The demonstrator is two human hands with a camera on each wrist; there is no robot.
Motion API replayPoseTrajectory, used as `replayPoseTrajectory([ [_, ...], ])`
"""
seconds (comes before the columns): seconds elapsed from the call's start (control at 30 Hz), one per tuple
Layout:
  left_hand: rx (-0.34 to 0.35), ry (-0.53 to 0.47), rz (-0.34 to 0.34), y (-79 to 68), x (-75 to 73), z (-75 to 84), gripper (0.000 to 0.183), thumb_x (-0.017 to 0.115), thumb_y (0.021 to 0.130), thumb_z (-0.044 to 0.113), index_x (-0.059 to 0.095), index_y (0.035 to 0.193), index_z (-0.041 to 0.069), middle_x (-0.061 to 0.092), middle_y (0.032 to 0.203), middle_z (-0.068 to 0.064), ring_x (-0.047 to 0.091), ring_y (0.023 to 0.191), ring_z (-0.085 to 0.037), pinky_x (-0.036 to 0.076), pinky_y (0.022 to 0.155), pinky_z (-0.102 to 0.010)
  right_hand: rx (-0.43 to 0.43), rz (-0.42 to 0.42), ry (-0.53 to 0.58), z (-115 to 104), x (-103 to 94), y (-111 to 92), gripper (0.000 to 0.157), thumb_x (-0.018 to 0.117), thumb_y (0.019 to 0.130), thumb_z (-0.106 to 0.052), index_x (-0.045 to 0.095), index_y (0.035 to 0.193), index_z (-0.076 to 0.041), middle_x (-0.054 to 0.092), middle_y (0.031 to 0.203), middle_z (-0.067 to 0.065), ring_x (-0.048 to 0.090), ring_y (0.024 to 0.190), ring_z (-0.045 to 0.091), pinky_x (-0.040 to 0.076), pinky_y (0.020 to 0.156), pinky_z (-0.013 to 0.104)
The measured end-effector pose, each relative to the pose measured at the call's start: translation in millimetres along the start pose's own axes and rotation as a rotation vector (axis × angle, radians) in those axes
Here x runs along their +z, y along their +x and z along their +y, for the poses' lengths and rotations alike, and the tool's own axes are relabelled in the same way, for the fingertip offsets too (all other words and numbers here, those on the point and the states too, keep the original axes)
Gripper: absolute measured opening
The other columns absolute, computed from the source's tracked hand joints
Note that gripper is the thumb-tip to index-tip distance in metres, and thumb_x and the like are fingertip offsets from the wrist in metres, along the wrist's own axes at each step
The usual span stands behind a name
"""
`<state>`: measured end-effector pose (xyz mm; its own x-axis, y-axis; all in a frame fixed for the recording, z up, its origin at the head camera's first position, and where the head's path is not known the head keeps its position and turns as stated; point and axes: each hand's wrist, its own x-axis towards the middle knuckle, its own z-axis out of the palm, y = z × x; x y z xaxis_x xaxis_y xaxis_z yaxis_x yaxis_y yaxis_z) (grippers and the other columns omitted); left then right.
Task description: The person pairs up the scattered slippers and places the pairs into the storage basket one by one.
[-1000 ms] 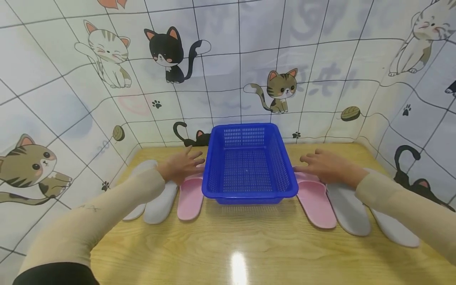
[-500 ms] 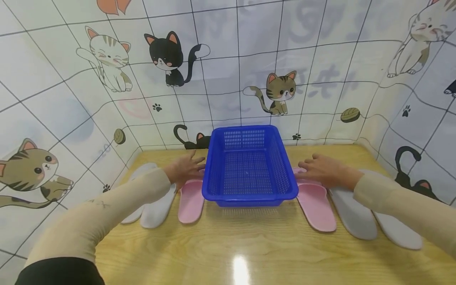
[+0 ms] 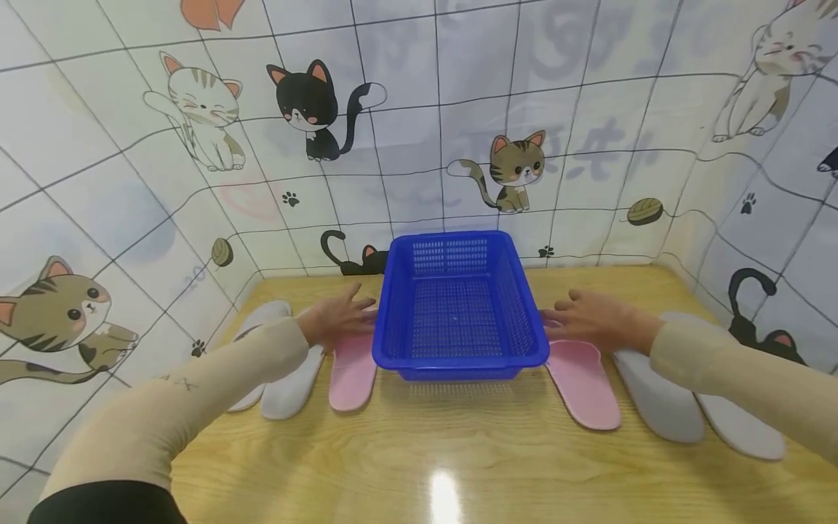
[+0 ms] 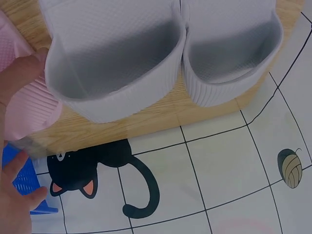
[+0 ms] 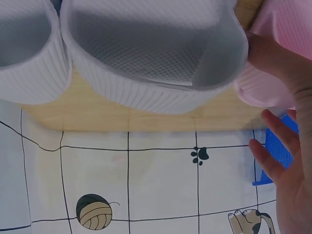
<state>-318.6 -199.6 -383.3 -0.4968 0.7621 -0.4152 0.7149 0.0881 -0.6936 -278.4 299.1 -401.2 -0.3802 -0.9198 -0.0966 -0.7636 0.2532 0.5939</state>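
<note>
My left hand (image 3: 335, 317) lies over the toe of a pink slipper (image 3: 352, 378) left of the blue basket (image 3: 461, 366), outer fingers spread. In the left wrist view, its thumb sits between that slipper and the inner pale grey slipper (image 4: 122, 105), at the grey rim. On the other side, my right hand (image 3: 599, 320) covers the toe of a second pink slipper (image 3: 585, 386), fingers extended toward the basket. Its thumb lies between this one and a neighbouring pale grey slipper (image 5: 146, 97) in the right wrist view. Some fingers of both hands are hidden.
An outer pale grey slipper (image 3: 740, 429) lies at the far right, partly under my sleeve. Its counterpart, another pale grey slipper (image 3: 265, 313), is at the far left. A cat-patterned wall covering (image 3: 419, 145) rises behind and beside the wooden table (image 3: 393, 466).
The inner grey slipper on the right has slid rightward, away from the pink one, and the outer one has shifted slightly too. Both hands have stayed over the pink slippers, moving only a little.
</note>
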Motion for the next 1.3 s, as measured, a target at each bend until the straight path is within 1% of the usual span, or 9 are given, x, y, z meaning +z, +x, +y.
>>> replayPoseTrajectory([
  [0.2,0.023,-0.007,0.025,1.6,2.4,2.2,0.106,0.087,0.071,0.051,0.028,0.159,0.040,0.043,0.163,0.007,0.049,0.146,-0.027,0.039,0.116,-0.064,-0.022,-0.024,0.020,-4,0.8,-2,0.117,0.101,0.043,-0.039,0.048,0.147,-0.035,0.062,0.136,0.005,0.064,0.105,0.023,0.054,0.080,0.042],
  [0.47,0.031,-0.042,0.059,-2.8,4.6,1.6,0.096,0.085,0.077,0.044,0.032,0.156,0.036,0.047,0.160,0.004,0.052,0.143,-0.027,0.040,0.115,-0.063,-0.013,-0.002,0.013,-6,3.7,-5,0.120,0.101,0.042,-0.036,0.046,0.148,-0.035,0.060,0.136,0.006,0.063,0.099,0.023,0.051,0.074,0.040],
  [0.57,0.027,-0.056,0.099,-4.7,4.8,-0.5,0.093,0.085,0.078,0.039,0.034,0.156,0.035,0.048,0.160,0.002,0.054,0.141,-0.029,0.042,0.113,-0.064,0.025,-0.021,0.059,-5,3.0,-4,0.111,0.098,0.054,-0.024,0.045,0.151,-0.032,0.060,0.141,0.008,0.066,0.103,0.026,0.055,0.079,0.044],
  [0.7,0.020,-0.093,0.162,-7.5,3.7,-5.9,0.094,0.087,0.074,0.025,0.038,0.154,0.032,0.050,0.157,0.001,0.056,0.137,-0.030,0.044,0.110,-0.065,0.115,-0.048,0.161,-1,-1.3,-5,0.098,0.078,0.073,0.002,0.041,0.157,-0.030,0.054,0.153,0.014,0.069,0.111,0.034,0.058,0.086,0.055],
  [0.8,0.014,-0.119,0.205,-11.3,4.3,-11.1,0.099,0.091,0.069,0.026,0.040,0.153,0.032,0.053,0.155,0.001,0.058,0.133,-0.030,0.046,0.108,-0.066,0.158,-0.028,0.184,5,-5.4,-9,0.092,0.071,0.076,0.008,0.043,0.154,-0.030,0.052,0.156,0.015,0.070,0.112,0.036,0.057,0.087,0.056],
  [0.93,0.001,-0.134,0.276,-17.7,6.0,-18.7,0.103,0.093,0.065,0.035,0.042,0.154,0.032,0.053,0.154,0.000,0.060,0.129,-0.031,0.050,0.103,-0.066,0.178,-0.002,0.156,16,-12.6,-17,0.090,0.078,0.069,0.004,0.050,0.147,-0.033,0.053,0.155,0.012,0.072,0.106,0.031,0.057,0.086,0.050],
  [1.03,-0.024,-0.133,0.308,-24.6,4.4,-25.9,0.103,0.095,0.062,0.037,0.044,0.151,0.030,0.053,0.154,-0.001,0.059,0.129,-0.032,0.050,0.101,-0.066,0.205,-0.013,0.167,23,-19.9,-26,0.097,0.088,0.063,-0.004,0.050,0.148,-0.033,0.052,0.156,0.011,0.070,0.114,0.031,0.057,0.088,0.049],
  [1.17,-0.069,-0.105,0.297,-34.8,-1.3,-36.6,0.100,0.096,0.061,0.034,0.047,0.148,0.029,0.051,0.156,-0.002,0.058,0.131,-0.032,0.049,0.103,-0.065,0.248,-0.023,0.205,32,-28.7,-35,0.100,0.091,0.065,-0.009,0.047,0.152,-0.031,0.048,0.159,0.014,0.064,0.127,0.036,0.057,0.092,0.057],
  [1.3,-0.101,-0.104,0.266,-44.0,-6.5,-46.5,0.099,0.095,0.063,0.027,0.046,0.149,0.028,0.050,0.158,-0.004,0.058,0.134,-0.033,0.048,0.105,-0.065,0.276,-0.010,0.217,40,-37.6,-41,0.096,0.090,0.066,-0.008,0.049,0.150,-0.029,0.049,0.158,0.017,0.069,0.115,0.037,0.058,0.084,0.056],
])
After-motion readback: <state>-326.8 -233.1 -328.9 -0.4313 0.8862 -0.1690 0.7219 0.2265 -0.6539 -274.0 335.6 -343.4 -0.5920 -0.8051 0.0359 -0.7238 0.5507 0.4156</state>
